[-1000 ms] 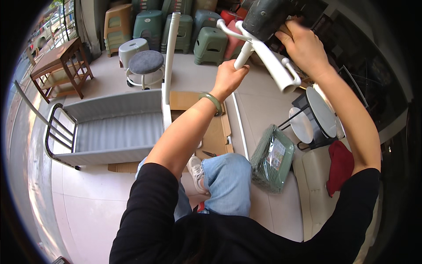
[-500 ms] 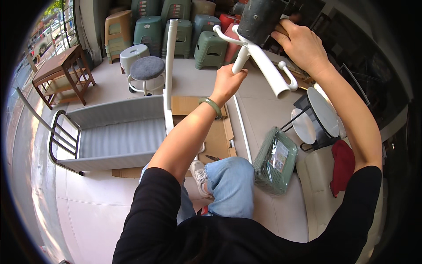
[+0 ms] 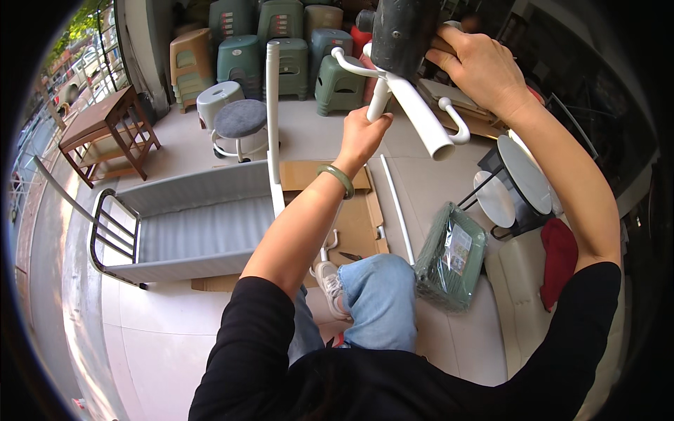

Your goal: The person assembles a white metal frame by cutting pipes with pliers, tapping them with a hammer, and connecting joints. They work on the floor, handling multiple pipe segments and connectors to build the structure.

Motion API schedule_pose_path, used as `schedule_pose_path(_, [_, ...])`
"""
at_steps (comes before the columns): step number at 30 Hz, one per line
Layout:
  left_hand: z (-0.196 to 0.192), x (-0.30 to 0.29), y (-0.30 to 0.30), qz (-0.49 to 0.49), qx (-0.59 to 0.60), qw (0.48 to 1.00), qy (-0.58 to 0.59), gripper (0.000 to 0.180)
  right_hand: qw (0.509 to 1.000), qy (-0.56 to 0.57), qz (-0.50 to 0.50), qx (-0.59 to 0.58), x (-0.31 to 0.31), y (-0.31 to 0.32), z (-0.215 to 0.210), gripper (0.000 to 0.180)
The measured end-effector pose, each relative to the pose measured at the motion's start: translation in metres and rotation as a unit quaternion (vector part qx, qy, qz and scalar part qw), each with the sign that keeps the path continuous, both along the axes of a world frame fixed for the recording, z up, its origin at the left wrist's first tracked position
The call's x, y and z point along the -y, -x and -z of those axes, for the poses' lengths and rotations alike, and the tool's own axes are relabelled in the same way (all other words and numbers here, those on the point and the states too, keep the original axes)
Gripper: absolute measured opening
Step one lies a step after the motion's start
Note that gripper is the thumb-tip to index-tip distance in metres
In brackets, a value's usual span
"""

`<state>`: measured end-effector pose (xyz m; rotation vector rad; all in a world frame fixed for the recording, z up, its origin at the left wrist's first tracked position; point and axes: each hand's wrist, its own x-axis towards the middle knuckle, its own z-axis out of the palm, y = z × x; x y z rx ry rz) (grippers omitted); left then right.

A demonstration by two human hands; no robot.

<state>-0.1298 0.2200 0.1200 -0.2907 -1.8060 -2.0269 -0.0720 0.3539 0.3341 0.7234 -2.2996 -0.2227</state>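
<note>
My left hand [image 3: 364, 139], a green bangle at its wrist, is closed around a white metal tube [image 3: 380, 98]. That tube joins a thicker open-ended white pipe [image 3: 419, 116], which carries curved ball-tipped hooks [image 3: 460, 126]. At the top, my right hand [image 3: 484, 74] is raised with its fingers curled at a black mallet [image 3: 401, 38]. The mallet's handle is mostly hidden. Its dark head overlaps the upper end of the hooked pipe; I cannot tell whether they touch.
Left of my legs stands a grey fabric-sided rack [image 3: 207, 235] with a white upright pole [image 3: 272, 112]. Flattened cardboard [image 3: 358, 235] and a long white tube [image 3: 397, 207] lie ahead. A wrapped green tray stack [image 3: 453, 256] sits right. Stacked stools [image 3: 284, 59] line the back.
The mallet head has shifted slightly left and down over the hooked pipe, with my right hand moving along. My left hand keeps its hold on the tube. The whole view has shifted a little.
</note>
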Motion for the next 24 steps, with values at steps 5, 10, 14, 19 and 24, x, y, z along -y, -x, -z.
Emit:
schedule_pose_path(5, [0.0,0.005,-0.001,0.004,-0.004,1.0,-0.011,0.028,0.985,0.161,-0.044,-0.032,0.004,0.0,-0.022,0.028])
schedule_pose_path(10, [0.002,0.01,0.001,-0.012,-0.021,0.999,-0.022,0.029,1.0,-0.02,-0.001,0.006,0.007,0.007,0.005,0.029])
schedule_pose_path(14, [0.002,0.015,-0.001,-0.019,0.0,1.0,-0.008,0.03,0.999,0.007,-0.052,0.016,0.007,0.014,0.01,0.027])
schedule_pose_path(19, [-0.011,0.025,-0.022,-0.014,-0.029,0.997,0.075,0.033,0.998,-0.006,-0.069,-0.011,0.002,0.011,0.006,0.025])
schedule_pose_path(24, [-0.038,0.042,-0.051,-0.326,-0.335,0.858,0.213,0.066,0.999,-0.002,-0.05,-0.013,-0.004,0.01,0.007,0.025])
